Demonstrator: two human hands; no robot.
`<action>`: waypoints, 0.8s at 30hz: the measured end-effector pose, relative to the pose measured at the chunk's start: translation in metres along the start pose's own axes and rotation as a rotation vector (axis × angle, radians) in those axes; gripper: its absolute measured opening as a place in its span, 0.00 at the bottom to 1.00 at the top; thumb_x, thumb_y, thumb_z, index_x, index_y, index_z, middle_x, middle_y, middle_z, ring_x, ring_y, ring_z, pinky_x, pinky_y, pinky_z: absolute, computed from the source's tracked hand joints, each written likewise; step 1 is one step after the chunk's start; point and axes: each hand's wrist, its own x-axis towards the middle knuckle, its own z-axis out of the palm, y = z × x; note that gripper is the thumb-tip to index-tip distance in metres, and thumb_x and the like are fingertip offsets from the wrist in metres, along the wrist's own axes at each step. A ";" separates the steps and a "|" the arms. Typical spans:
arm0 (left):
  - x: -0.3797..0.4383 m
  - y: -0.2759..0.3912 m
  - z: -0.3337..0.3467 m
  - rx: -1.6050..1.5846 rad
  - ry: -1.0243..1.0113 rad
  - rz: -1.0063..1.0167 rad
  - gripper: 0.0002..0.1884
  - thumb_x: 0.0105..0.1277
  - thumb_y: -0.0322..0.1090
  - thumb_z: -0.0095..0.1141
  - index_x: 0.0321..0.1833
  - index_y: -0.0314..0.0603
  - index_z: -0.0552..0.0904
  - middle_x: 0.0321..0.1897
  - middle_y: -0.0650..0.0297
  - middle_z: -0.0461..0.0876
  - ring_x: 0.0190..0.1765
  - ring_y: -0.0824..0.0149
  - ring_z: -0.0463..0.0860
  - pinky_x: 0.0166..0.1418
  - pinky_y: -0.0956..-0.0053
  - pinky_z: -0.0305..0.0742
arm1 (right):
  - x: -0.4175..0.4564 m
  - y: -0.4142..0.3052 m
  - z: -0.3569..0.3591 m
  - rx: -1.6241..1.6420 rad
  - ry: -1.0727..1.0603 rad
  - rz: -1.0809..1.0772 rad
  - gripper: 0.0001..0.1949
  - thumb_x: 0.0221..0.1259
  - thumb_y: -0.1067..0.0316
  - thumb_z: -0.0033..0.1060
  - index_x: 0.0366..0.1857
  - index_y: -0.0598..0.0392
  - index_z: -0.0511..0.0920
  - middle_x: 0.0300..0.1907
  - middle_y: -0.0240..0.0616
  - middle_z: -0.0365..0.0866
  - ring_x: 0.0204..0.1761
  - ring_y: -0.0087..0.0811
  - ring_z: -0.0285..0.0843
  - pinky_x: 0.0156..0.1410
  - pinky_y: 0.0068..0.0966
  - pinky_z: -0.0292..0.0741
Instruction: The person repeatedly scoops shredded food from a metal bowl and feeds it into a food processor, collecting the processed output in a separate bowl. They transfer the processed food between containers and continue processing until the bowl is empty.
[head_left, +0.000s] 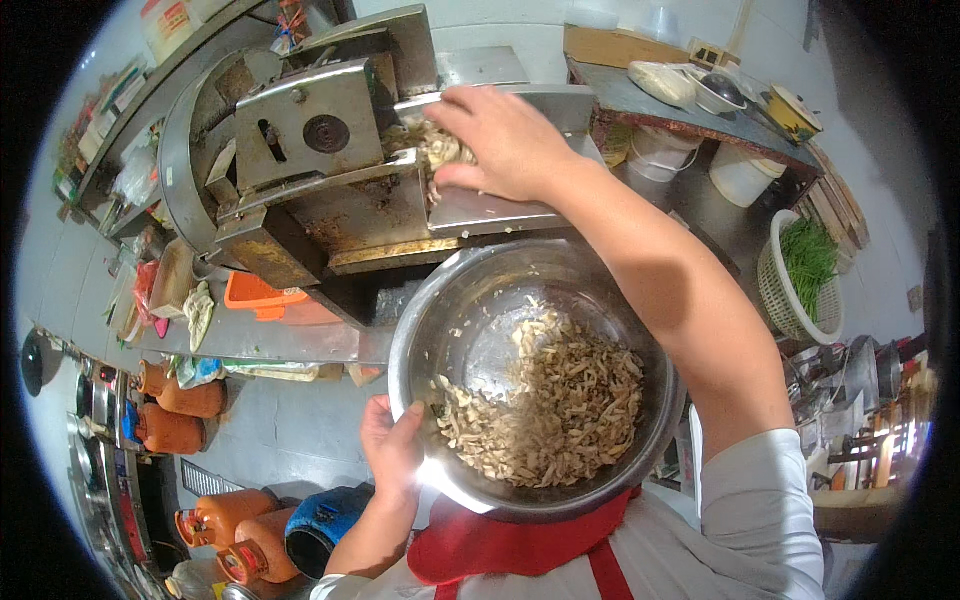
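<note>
My left hand (391, 442) grips the rim of a large stainless steel bowl (480, 352), thumb inside the edge. The bowl rests against my red apron (517, 540). In it lies a heap of chopped, pale and brownish pieces (562, 405), perhaps mushroom. At the feed tray (502, 214) of a metal cutting machine (307, 120), my right hand (502, 142) is spread over a clump of similar pieces (442, 146) at the machine's opening. Its fingertips touch or nearly touch the clump; whether they grip any cannot be told. A few bits lie along the tray's edge.
An orange plastic bin (262, 296) sits on the metal table (300, 341) left of the bowl. Orange gas cylinders (172, 427) and a blue drum (328, 525) stand on the floor at left. To the right are a basket (780, 300) of greens (808, 262) and white buckets (742, 176).
</note>
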 end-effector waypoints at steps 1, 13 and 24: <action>-0.001 0.001 -0.001 -0.015 0.008 0.006 0.08 0.65 0.22 0.60 0.43 0.40 0.76 0.34 0.66 0.81 0.35 0.76 0.77 0.45 0.79 0.72 | 0.003 -0.002 0.001 -0.037 0.008 0.059 0.28 0.57 0.55 0.71 0.60 0.53 0.77 0.58 0.45 0.77 0.60 0.49 0.75 0.66 0.44 0.73; -0.004 -0.001 0.003 -0.034 0.000 0.002 0.08 0.65 0.21 0.60 0.43 0.39 0.76 0.35 0.66 0.82 0.36 0.75 0.77 0.47 0.80 0.72 | -0.206 -0.084 -0.054 0.479 -1.213 0.497 0.46 0.57 0.37 0.69 0.73 0.57 0.63 0.69 0.62 0.64 0.63 0.58 0.74 0.70 0.43 0.72; -0.005 0.000 0.000 -0.046 0.023 0.019 0.08 0.65 0.22 0.61 0.43 0.39 0.77 0.35 0.65 0.83 0.35 0.75 0.78 0.46 0.79 0.74 | -0.127 -0.118 -0.065 0.529 -0.924 0.256 0.14 0.54 0.62 0.64 0.44 0.52 0.82 0.43 0.48 0.79 0.42 0.49 0.85 0.46 0.44 0.82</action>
